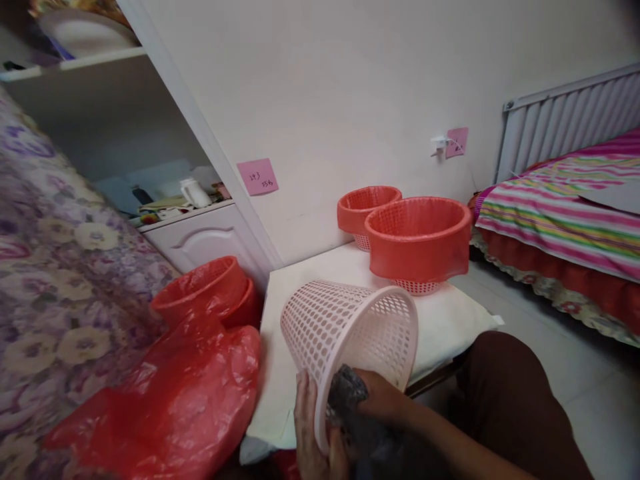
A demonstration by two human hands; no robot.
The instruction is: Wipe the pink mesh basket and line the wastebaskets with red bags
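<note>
Home bedroom: striped bed (pixel 565 200), radiator (pixel 570 113).

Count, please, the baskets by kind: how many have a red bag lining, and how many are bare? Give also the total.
Baskets lined with a red bag: 2, the large one and the smaller one behind it, both on the white table.
Bare pink baskets: 1, the basket tipped on its side, held by the left hand with the right hand at its rim.
Total: 3
</note>
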